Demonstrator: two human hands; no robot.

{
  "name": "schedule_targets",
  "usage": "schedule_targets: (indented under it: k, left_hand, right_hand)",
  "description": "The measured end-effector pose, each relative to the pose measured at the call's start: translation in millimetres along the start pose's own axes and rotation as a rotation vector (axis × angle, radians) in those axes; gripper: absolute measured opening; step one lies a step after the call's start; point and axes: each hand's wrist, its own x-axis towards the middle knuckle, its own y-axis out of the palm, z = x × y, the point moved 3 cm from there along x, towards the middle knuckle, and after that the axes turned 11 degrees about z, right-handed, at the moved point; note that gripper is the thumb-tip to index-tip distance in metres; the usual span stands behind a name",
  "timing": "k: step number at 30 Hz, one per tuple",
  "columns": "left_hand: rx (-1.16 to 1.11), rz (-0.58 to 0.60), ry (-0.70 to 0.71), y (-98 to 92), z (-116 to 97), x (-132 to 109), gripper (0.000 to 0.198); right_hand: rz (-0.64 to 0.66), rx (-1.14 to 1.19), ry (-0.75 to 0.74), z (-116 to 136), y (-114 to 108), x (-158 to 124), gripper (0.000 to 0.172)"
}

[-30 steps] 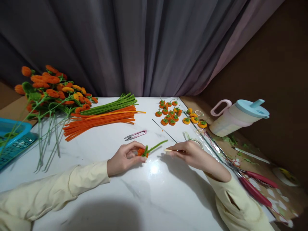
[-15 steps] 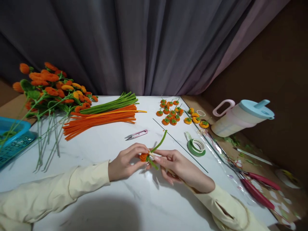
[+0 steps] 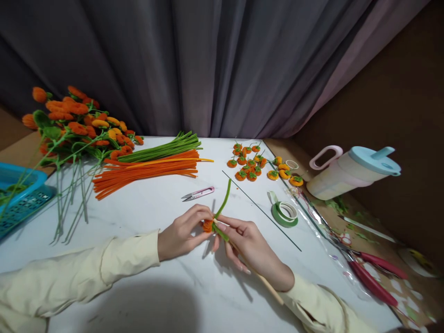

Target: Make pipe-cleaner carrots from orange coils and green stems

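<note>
Pinched in the fingers of my left hand point(image 3: 183, 233) is a small orange pipe-cleaner flower point(image 3: 207, 226). Against its right side, my right hand point(image 3: 258, 245) closes on a thin wooden stick point(image 3: 271, 290), whose far end runs out beneath my wrist. The stick's tip meets the flower's underside. A green pipe cleaner point(image 3: 226, 198) is at the flower, one end rising up and the other pointing down right. Fingers partly hide how it is attached. Beyond my hands lie pink thread snips point(image 3: 198, 193).
Orange pipe cleaners point(image 3: 145, 173) and green ones point(image 3: 166, 147) lie behind. Finished flowers point(image 3: 76, 111) and a blue basket point(image 3: 27, 194) are at left. Small flower heads point(image 3: 248, 164), green tape point(image 3: 285, 214), a dark wire point(image 3: 260, 209), red-handled pliers point(image 3: 373, 282) and a tumbler point(image 3: 347, 171) are at right.
The upright end of the green pipe cleaner has swung left and stands steeper. My right hand has turned, and more of the wooden stick shows below the wrist.
</note>
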Motion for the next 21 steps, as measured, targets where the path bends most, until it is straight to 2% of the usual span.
schedule_targets:
  k: [5, 9, 12, 14, 17, 19, 21]
  left_hand:
    - [0.030, -0.040, 0.006, -2.5, -1, 2, 0.024]
    - [0.003, -0.048, -0.006, -3.4, 1, 3, 0.023]
    - [-0.139, -0.047, -0.118, -3.0, 7, 2, 0.024]
    - [-0.357, -0.042, -0.271, -1.7, 12, 3, 0.023]
    - [-0.746, 0.001, -0.446, 1.8, 14, 6, 0.023]
    - [-0.917, 0.057, -0.483, 3.1, 12, 9, 0.024]
    - [-0.988, 0.088, -0.492, 2.9, 10, 11, 0.024]
  right_hand:
    - [-0.087, 0.026, -0.001, -9, -4, 3, 0.044]
    - [-0.081, 0.091, 0.060, -6, -6, 3, 0.059]
    - [-0.059, 0.006, 0.049, 1, -11, -1, 0.050]
    - [-0.008, -0.187, 0.025, 7, -15, -5, 0.040]
    - [-0.033, -0.676, -0.088, 20, -22, -14, 0.028]
    - [-0.078, -1.020, -0.240, 31, -23, -21, 0.024]
    - [-0.055, -1.276, -0.369, 39, -21, -25, 0.026]
